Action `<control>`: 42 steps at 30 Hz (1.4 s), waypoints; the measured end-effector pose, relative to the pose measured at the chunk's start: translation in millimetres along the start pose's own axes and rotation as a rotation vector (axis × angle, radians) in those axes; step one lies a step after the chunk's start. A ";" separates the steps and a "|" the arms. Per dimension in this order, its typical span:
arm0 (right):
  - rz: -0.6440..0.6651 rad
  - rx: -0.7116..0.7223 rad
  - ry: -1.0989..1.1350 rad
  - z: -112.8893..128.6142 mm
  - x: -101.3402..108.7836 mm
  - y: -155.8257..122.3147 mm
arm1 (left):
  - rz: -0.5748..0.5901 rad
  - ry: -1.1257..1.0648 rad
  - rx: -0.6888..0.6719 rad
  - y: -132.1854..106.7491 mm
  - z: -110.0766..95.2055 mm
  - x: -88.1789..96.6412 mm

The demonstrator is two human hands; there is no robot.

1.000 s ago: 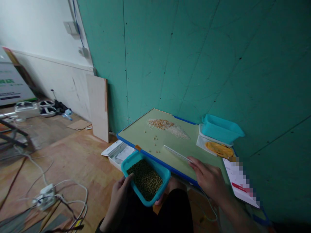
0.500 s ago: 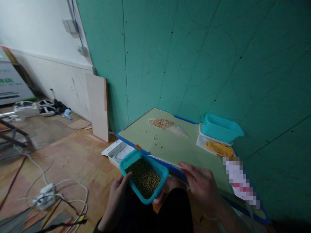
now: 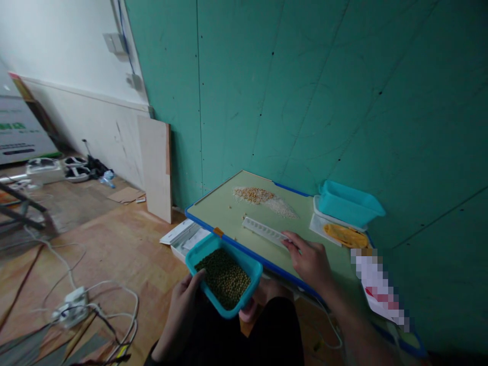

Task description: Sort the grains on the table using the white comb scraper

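My left hand [image 3: 185, 300] grips the near left rim of a turquoise plastic container [image 3: 249, 301], thumb over the edge. Inside lie dark green beans [image 3: 215, 267] and tan soybeans [image 3: 236, 284]. The container is held at the table's front edge, over my lap. With my right hand [image 3: 307, 254] I hold one end of a long white plastic strip with a row of hollows [image 3: 263, 230], low over the greenish tabletop [image 3: 213, 206]. Beyond its far end is a pile of white grains [image 3: 280, 207] and yellow-orange kernels [image 3: 254, 195]. A few loose kernels lie nearer the front.
A second turquoise container [image 3: 348, 203] stands at the table's right, beside a folded yellow cloth [image 3: 345, 235]. A green wall [image 3: 305, 101] borders the table's back. White cables and a power strip [image 3: 72, 307] lie on the floor at left.
My right hand has brought the white strip up from the table's front edge onto the area over the tabletop, its far end near the loose kernels. The held container has barely moved.
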State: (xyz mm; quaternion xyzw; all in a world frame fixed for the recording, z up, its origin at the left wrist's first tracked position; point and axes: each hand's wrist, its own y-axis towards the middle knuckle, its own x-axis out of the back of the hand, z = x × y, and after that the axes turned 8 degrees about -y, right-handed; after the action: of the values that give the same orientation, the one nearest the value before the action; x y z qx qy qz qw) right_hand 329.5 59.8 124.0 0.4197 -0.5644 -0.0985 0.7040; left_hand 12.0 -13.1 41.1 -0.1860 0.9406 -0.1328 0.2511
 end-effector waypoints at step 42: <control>-0.038 -0.012 0.191 32.7 -29.9 29.1 | -0.024 -0.070 0.004 2.6 -16.9 0.1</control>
State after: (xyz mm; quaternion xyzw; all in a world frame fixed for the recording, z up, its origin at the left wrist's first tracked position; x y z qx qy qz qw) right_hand 280.8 80.8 123.5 0.4336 -0.4859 -0.0749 0.7552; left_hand 2.3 -8.1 54.3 -0.2010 0.9287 -0.1312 0.2826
